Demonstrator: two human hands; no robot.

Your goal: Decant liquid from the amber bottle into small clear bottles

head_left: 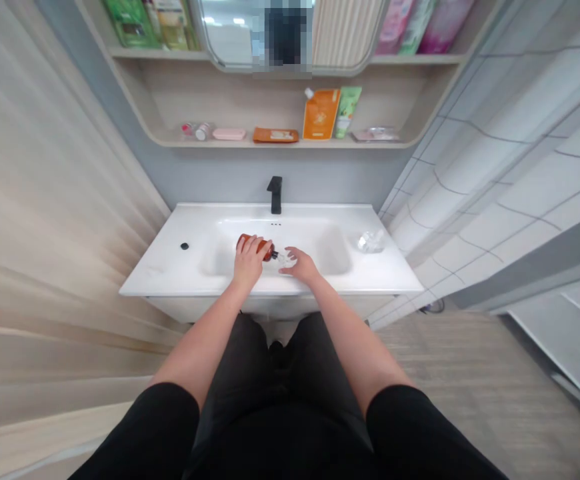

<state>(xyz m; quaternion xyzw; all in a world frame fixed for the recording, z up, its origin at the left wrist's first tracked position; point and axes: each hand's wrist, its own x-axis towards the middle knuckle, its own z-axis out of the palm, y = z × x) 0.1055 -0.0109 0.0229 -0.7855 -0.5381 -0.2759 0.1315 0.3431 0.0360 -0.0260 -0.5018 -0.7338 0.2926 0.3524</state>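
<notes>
My left hand (250,261) is wrapped round an amber bottle (269,253), held on its side over the sink basin (337,248). The bottle's black neck points right, toward my right hand (302,265). My right hand is curled, thumb and fingers around a small clear see-through object (285,259) close to the bottle's neck. Its exact kind is too small to make out, and I cannot tell whether the two touch.
A black faucet (276,195) rises behind the basin. On the counter (165,270) lie a small round black piece (185,246) at left and a crumpled-looking clear item (371,241) at right. A shelf above bears an orange pouch (321,115) and a green tube (348,112).
</notes>
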